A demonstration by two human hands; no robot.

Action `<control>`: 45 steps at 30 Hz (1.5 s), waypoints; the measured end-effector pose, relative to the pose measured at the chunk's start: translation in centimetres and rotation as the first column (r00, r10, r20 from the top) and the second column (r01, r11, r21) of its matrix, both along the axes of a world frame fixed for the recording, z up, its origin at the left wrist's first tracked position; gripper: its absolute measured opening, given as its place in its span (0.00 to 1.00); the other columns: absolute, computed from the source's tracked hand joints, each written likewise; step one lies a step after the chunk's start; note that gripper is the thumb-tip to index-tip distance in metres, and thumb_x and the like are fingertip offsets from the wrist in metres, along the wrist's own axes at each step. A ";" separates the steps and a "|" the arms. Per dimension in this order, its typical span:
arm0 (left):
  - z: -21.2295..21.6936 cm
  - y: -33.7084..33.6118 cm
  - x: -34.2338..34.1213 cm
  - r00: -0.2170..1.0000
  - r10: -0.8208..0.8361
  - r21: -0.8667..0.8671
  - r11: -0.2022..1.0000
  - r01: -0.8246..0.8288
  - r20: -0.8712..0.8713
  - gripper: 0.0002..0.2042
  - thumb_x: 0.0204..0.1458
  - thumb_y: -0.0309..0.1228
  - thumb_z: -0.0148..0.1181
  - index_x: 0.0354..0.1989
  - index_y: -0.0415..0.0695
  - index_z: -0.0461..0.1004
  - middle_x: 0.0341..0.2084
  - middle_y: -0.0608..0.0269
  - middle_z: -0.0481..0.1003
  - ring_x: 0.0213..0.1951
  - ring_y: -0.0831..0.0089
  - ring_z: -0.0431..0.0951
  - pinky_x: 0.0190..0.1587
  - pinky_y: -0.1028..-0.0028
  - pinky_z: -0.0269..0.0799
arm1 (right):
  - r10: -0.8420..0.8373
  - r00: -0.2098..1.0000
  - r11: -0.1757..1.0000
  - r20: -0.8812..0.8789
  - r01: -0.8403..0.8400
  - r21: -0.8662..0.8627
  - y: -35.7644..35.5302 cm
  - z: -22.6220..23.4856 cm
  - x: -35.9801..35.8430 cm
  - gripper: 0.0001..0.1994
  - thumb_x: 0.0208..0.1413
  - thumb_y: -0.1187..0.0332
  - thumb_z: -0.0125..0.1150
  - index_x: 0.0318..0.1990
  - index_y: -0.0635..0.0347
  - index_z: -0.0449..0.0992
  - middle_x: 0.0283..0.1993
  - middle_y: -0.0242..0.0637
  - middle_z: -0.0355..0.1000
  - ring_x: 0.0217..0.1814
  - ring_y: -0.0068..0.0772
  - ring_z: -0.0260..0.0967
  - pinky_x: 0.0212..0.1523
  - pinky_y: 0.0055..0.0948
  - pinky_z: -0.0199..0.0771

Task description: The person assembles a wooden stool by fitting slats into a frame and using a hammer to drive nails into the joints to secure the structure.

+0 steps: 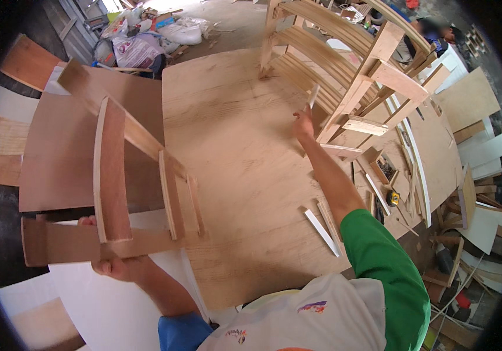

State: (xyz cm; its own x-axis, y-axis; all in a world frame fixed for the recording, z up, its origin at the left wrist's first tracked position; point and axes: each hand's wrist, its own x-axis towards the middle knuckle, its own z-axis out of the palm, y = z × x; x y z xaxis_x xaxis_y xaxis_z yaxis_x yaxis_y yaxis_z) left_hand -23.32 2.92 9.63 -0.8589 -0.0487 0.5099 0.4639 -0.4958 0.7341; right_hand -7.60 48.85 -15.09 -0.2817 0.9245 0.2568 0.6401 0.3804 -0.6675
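My left hand (116,269) is closed around the near board of a ladder-like wooden frame (109,175), with fingers showing on both sides of it. The frame is held tilted at the left of the table, its crosspieces linking two long boards. My right hand (303,126) reaches far forward, closed on a short pale wooden strip (313,96) that points up. Just right of that hand stands a slatted wooden rack (344,105) with several shelves. Beneath both is a large plywood worktop (233,158).
On the worktop lie a white strip (322,233), a tape measure (392,198) and a small wooden box of fasteners (384,167). Offcuts (467,269) pile up at the right. Sacks (140,50) stand behind at the left. Another person (435,35) is at the far right.
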 end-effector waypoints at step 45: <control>-1.1 9.3 0.2 0.825 -0.098 -0.247 0.968 -0.052 -0.556 0.04 0.50 0.14 0.50 0.32 0.34 0.71 0.51 0.38 0.69 0.52 0.50 0.71 0.55 0.58 0.67 | 0.017 0.952 0.996 -0.306 0.010 0.086 -2.1 3.3 1.9 0.16 0.45 0.86 0.46 0.36 0.59 0.78 0.60 0.52 0.61 0.58 0.53 0.62 0.58 0.40 0.63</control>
